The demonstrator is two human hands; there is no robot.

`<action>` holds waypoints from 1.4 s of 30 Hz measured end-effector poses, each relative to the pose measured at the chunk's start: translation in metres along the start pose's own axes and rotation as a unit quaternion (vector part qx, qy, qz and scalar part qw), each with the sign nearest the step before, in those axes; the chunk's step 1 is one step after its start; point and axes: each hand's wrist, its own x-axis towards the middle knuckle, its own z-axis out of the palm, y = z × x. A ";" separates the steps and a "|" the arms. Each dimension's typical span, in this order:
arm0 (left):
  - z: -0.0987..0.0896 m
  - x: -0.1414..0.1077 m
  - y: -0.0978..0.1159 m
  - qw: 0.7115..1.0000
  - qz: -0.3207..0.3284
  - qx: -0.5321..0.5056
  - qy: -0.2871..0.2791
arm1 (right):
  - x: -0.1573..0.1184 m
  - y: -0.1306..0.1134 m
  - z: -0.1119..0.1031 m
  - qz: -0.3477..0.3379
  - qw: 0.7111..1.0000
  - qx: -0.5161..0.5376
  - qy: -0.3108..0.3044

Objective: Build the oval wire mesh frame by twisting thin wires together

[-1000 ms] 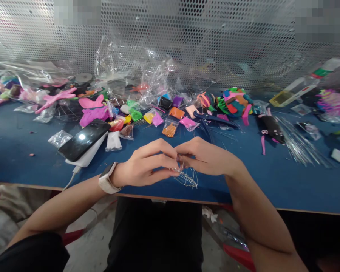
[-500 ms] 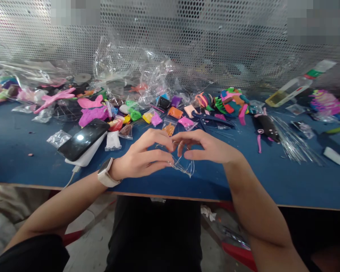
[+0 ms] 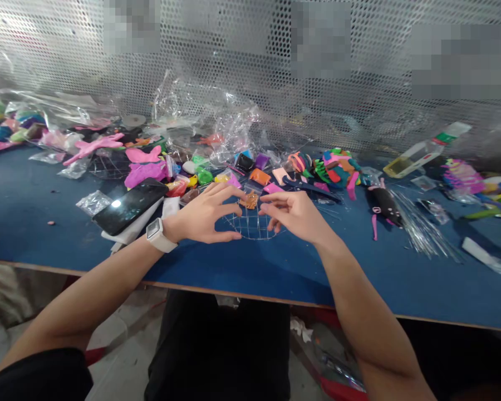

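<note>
A wire frame [image 3: 255, 228], a rounded grid of thin silver wires, is between my hands above the front of the blue table. My left hand [image 3: 206, 214] is at its left side, fingers and thumb spread apart, with the fingertips by the wires. On the other side, my right hand [image 3: 294, 216] has bent fingers at the frame's right edge, thumb and forefinger close together; its exact grip is partly hidden. Just behind the frame is a small bag of orange-brown clay [image 3: 250, 201].
A phone [image 3: 129, 206] rests on a white block at the left. Colourful clay packets and clear plastic [image 3: 234, 120] line the back by a perforated metal panel. To the right are loose wires [image 3: 426, 225], a black clay figure [image 3: 384, 205] and a tilted bottle [image 3: 426, 153].
My left hand has spread its fingers and loosened from the wires. The wire frame has turned, so its grid now shows more fully. The view has shifted slightly.
</note>
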 end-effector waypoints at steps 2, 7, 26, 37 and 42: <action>0.005 0.001 0.000 0.999 -0.033 0.000 -0.004 | -0.003 -0.004 0.004 0.022 0.999 0.033 -0.026; 0.014 0.002 -0.003 0.995 -0.091 -0.038 -0.010 | -0.005 -0.008 0.003 0.030 0.995 0.082 -0.048; 0.039 0.006 0.006 0.975 -0.187 -0.118 0.016 | 0.009 0.015 -0.004 -0.178 0.955 -0.233 -0.050; 0.051 0.009 0.006 0.967 -0.207 -0.136 0.056 | 0.011 0.020 -0.002 -0.187 0.943 -0.268 -0.063; 0.047 0.007 0.005 0.968 -0.198 -0.154 0.032 | 0.009 0.020 0.000 -0.188 0.944 -0.258 -0.086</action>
